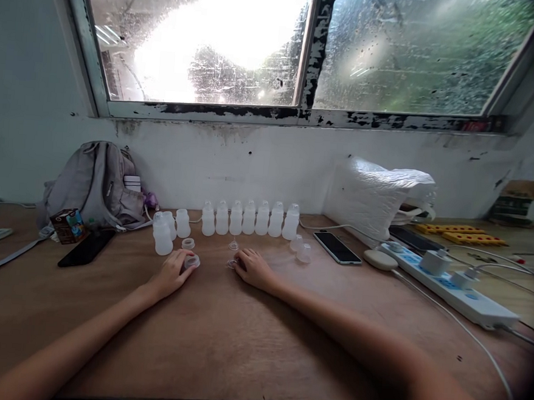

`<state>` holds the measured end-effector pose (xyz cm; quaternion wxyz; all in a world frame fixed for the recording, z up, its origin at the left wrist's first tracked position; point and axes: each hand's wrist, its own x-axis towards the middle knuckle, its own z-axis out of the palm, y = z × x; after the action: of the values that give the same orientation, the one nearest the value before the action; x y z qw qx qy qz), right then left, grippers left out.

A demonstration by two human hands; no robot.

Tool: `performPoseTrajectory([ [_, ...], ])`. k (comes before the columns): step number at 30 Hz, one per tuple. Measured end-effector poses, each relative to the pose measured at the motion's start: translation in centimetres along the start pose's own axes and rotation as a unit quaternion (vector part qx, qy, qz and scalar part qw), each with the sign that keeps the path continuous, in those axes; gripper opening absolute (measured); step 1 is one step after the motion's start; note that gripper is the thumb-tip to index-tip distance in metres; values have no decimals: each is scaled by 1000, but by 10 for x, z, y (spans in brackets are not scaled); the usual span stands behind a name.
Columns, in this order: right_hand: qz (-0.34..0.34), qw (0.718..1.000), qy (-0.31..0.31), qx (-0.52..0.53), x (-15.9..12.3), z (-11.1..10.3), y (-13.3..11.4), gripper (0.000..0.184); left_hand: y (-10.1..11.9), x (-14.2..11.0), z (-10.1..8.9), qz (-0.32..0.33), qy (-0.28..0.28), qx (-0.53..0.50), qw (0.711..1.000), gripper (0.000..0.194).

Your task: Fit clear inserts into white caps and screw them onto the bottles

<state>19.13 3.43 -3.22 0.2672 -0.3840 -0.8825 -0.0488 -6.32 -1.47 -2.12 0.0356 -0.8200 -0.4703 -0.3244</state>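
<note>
My left hand (173, 272) rests on the wooden desk (221, 337) with its fingers curled round a small translucent ring cap (192, 260). My right hand (254, 267) lies beside it, fingertips pinched on a clear teat-like piece (231, 263). Another clear teat (233, 244) stands just beyond. A row of several small white plastic bottles (248, 217) lines the wall side. Three more bottles (163, 233) stand to the left, with a loose ring (188, 242) near them. Two clear domed caps (301, 249) sit right of my right hand.
A grey backpack (95, 183) leans on the wall at left, with a small carton (67, 225) and a black phone (86, 248) in front. A second phone (337, 247), a white bag (377, 195) and a power strip (453, 284) with cables lie at right.
</note>
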Motion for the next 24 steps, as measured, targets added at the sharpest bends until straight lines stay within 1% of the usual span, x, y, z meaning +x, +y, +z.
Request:
performPoseTrajectory([
  [3, 1, 1000, -5, -4, 0, -2, -2, 19, 22, 15, 15, 35, -19, -52, 998, 18],
  [5, 3, 1000, -5, -3, 0, -3, -3, 20, 35, 27, 28, 51, -5, -82, 995, 14],
  [7, 7, 1000, -4, -2, -1, -3, -5, 19, 45, 40, 39, 52, 23, -108, 993, 11],
  [10, 11, 1000, -2, 3, 0, -3, -4, 18, 52, 54, 52, 52, 52, -130, 989, 10],
  [13, 22, 999, -11, 42, 3, -4, 1, 13, 54, 57, 55, 80, 42, -122, 988, 10],
  [15, 44, 993, -26, 103, 4, -5, 6, 15, 55, 55, 54, 103, 26, -110, 988, 12],
  [17, 67, 981, -29, 178, 5, -7, 10, 25, 56, 52, 52, 118, 11, -99, 988, 13],
  [19, 69, 970, -17, 231, 4, -7, 12, 36, 56, 50, 51, 117, 5, -88, 989, 14],
  [21, 53, 970, 5, 237, 2, -6, 12, 42, 56, 50, 52, 105, 5, -77, 991, 15],
  [24, 19, 979, 26, 202, -1, -2, 11, 46, 54, 50, 54, 98, -10, -74, 992, 16],
])
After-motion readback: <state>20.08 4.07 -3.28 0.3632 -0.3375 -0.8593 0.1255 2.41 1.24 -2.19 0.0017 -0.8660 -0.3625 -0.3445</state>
